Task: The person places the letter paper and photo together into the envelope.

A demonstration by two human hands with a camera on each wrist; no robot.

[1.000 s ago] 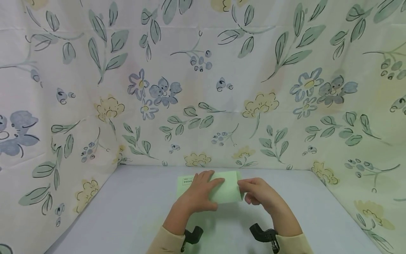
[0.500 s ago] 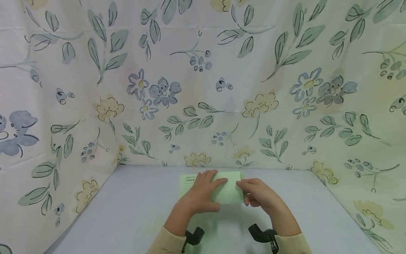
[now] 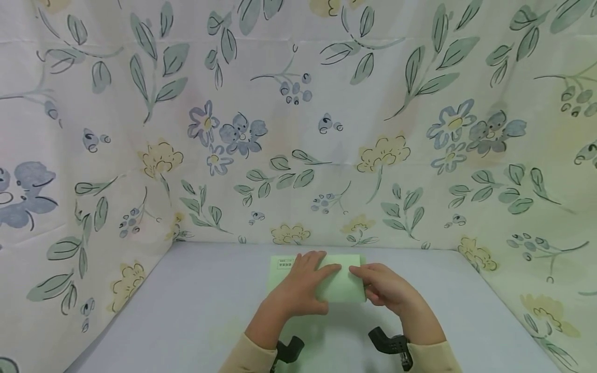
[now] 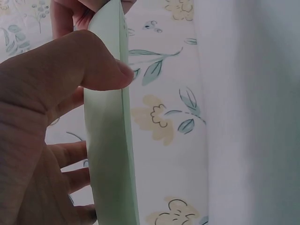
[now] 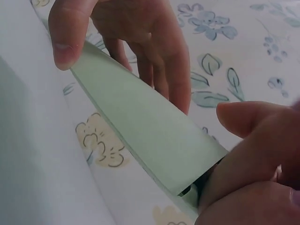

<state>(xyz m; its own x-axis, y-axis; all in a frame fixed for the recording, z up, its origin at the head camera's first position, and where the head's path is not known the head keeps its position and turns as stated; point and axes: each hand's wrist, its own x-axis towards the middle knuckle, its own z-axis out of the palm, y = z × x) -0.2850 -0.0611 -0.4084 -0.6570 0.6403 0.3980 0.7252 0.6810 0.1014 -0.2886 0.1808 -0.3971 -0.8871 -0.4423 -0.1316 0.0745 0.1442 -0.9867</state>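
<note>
A pale green paper carton (image 3: 342, 291), long and flat, has a small printed label near its left end. My left hand (image 3: 298, 290) grips it from above, fingers spread over its broad face. The left wrist view shows the thumb on the carton's narrow side (image 4: 108, 140) and the other fingers across from it. At the right end, my right hand (image 3: 389, 287) holds the carton, one fingertip over its face and the other fingers by the end. In the right wrist view, a dark gap shows at this end of the carton (image 5: 140, 112), next to the right fingers; its inside is mostly hidden.
A pale table top (image 3: 186, 311) lies beneath the hands. Behind it and at both sides hangs a cloth (image 3: 289, 129) with leaves and flowers. Black wrist-worn devices (image 3: 389, 342) sit at both cuffs.
Both hands and the carton have shifted slightly right. The right fingertip, earlier at the carton's opened end, now lies over its face, and that end looks less gaping from above.
</note>
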